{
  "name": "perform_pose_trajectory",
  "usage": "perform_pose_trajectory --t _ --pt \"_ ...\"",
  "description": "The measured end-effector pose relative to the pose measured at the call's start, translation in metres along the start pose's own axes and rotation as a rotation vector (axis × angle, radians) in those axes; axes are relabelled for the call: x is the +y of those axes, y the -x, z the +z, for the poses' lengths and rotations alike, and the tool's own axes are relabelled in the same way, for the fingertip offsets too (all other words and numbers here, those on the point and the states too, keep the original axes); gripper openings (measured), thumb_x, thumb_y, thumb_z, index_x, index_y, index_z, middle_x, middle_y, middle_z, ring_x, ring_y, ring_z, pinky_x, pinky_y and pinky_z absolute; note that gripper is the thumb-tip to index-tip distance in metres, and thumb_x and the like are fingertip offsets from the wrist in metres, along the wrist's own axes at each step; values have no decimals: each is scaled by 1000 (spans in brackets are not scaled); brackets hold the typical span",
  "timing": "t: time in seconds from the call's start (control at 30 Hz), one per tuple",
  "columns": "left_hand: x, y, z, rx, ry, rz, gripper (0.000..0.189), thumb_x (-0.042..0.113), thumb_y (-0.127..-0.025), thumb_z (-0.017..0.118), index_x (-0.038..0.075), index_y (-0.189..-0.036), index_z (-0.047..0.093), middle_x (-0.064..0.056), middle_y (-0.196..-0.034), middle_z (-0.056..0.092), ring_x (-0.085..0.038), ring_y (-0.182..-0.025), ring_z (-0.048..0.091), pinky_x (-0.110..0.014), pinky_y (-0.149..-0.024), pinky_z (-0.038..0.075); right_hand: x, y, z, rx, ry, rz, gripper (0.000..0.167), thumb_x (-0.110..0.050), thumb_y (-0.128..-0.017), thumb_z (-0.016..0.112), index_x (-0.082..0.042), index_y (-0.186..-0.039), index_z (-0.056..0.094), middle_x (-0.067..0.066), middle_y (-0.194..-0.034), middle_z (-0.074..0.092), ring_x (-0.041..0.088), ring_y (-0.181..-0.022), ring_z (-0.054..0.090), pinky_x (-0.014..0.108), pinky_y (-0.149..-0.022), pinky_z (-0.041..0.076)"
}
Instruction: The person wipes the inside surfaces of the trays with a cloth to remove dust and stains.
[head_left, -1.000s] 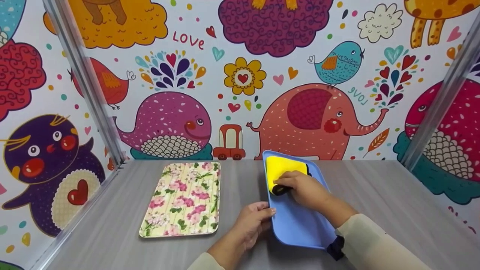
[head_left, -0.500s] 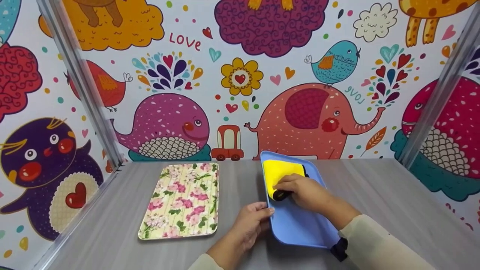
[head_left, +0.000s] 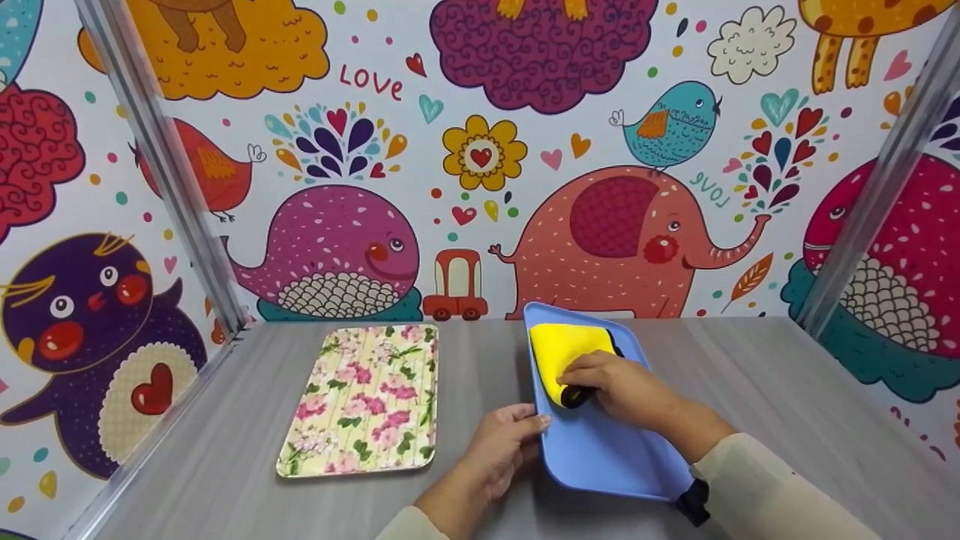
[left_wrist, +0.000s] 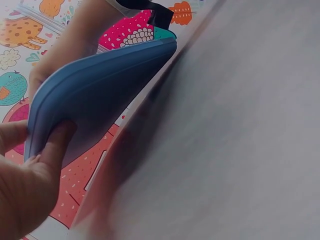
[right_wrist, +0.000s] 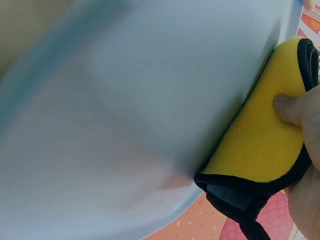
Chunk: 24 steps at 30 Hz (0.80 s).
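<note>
A blue tray [head_left: 615, 457] stands tilted above the table, its inner face turned toward the right hand. My left hand [head_left: 499, 450] grips the tray's left rim; in the left wrist view its thumb [left_wrist: 59, 142] lies along the underside of the tray [left_wrist: 95, 90]. My right hand [head_left: 622, 386] holds a folded yellow cloth [head_left: 570, 349] with black edging against the upper part of the tray. In the right wrist view the thumb [right_wrist: 292, 107] presses on the folded cloth [right_wrist: 260, 135], whose lower edge meets the tray surface.
A floral-patterned tray [head_left: 367, 401] lies flat on the grey table [head_left: 240, 420] to the left. Behind stands a wall [head_left: 480, 97] printed with cartoon animals, with metal posts [head_left: 161, 150] at its corners. A black strap [head_left: 692, 502] sits at the right wrist.
The right hand and the yellow cloth have slid slightly down and right along the blue tray. The left hand keeps its grip on the rim.
</note>
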<state>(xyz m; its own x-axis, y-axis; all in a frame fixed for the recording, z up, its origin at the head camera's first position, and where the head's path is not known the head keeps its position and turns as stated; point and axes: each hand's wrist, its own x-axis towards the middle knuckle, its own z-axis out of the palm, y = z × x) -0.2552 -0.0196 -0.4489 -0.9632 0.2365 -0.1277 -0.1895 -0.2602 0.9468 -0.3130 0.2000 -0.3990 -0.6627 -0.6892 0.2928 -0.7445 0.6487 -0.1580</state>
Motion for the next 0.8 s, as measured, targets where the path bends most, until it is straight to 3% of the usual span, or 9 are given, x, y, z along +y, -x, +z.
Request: perform_pose_trajectory --t 0.33,0.6,0.8 --pt "0 0 0 -10 -9 -8 33 8 -99 66 -10 -125 66 -18 -117 76 -22 -100 76 -42 -92 62 11 3 3 -9 63 66 41 -2 -92 74 -20 -128 75 4 -123 72 27 -116 68 48 -101 57" --pt "0 2 2 -11 -15 -2 31 8 -98 66 -9 -122 68 -14 -113 77 -20 -98 75 -40 -92 62 24 5 2 32 60 56 36 1 -92 72 -15 -124 77 8 -116 72 29 -109 68 48 -98 59" --pt "0 2 1 -16 -28 0 32 9 -97 67 -10 -122 68 -12 -111 77 -18 -97 74 -40 -92 62 28 7 2 30 61 152 37 1 -94 70 -12 -128 74 11 -122 71 32 -114 68 51 -101 57"
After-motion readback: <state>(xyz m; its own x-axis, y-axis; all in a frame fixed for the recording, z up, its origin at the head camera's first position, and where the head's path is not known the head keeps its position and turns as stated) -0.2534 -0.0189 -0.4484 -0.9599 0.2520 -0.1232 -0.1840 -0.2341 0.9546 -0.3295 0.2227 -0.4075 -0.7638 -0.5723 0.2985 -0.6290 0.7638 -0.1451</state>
